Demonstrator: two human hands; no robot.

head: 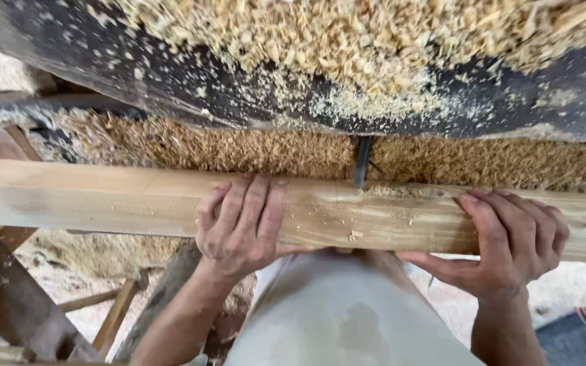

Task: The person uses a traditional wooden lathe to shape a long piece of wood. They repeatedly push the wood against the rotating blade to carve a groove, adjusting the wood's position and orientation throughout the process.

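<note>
Gripped from above by left hand and right hand, fingers curled over: one squared pale wooden beam, lying crosswise. One dark bit, apparently metal, meets its top edge amid heaped coarse sawdust.

We see a dark machine bed running across the far side, heaped with pale wood shavings along its top. Nearer, a lower ledge is buried under a thick band of sawdust, and the long wooden beam lies across it from left to right. Down on the near left, the dusty floor holds loose wooden sticks.
</note>
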